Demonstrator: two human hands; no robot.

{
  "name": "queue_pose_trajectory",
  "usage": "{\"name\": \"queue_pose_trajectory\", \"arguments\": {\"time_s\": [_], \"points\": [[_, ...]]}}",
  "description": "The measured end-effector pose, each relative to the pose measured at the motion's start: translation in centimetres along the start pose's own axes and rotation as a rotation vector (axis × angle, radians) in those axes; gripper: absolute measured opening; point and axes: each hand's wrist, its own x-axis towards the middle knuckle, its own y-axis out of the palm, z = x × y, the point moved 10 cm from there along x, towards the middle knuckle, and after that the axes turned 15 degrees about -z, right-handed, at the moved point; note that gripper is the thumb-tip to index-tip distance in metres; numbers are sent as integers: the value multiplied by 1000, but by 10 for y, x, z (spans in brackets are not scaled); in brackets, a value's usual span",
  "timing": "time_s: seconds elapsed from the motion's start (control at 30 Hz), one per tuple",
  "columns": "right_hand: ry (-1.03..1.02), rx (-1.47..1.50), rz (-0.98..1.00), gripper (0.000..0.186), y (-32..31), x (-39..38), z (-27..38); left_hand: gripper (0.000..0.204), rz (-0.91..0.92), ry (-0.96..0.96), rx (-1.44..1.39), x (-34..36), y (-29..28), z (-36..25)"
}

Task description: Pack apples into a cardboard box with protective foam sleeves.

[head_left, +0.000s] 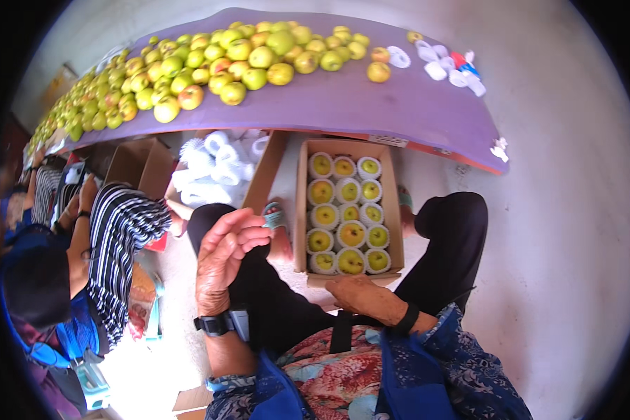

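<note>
My left hand (225, 255) is raised over my left thigh, left of the cardboard box, its fingers stretched out and nothing visible in it. Between my knees stands the open cardboard box (301, 203), filled with rows of yellow-green apples (351, 234), each in a white foam net sleeve (313, 248). Against the box's near edge lies my right hand (365, 297), back upward; its fingertips are mostly hidden, so its grip does not show.
Loose apples (224, 66) are heaped on a purple-covered table (371, 108) ahead. Foam nets (437, 63) lie at its right end, with more foam sleeves (217, 164) below. A person in striped trousers (122, 238) sits to my left, beside another open carton (141, 164).
</note>
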Motion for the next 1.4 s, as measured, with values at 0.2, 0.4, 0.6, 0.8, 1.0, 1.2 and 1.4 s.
{"name": "queue_pose_trajectory", "arguments": {"time_s": [0.2,0.4,0.6,0.8,1.0,1.2,1.4], "points": [[-12,7,54,16,7,0,9,57,8,1,-146,-1,-7,-4],[-76,-69,60,17,6,1,19,49,79,8,-277,-3,-7,-11],[-42,-124,192,27,23,5,14,52,-16,21,-227,-6,-18,-10],[-58,-140,245,27,34,6,14,48,-7,47,-221,-9,-10,-13],[-79,-54,149,22,25,12,16,45,-11,19,-179,-1,-1,-6],[-130,-109,186,30,37,13,12,46,-3,10,-196,-1,4,-4],[-170,7,96,28,35,9,7,46,-4,-18,-190,3,8,4]]}}
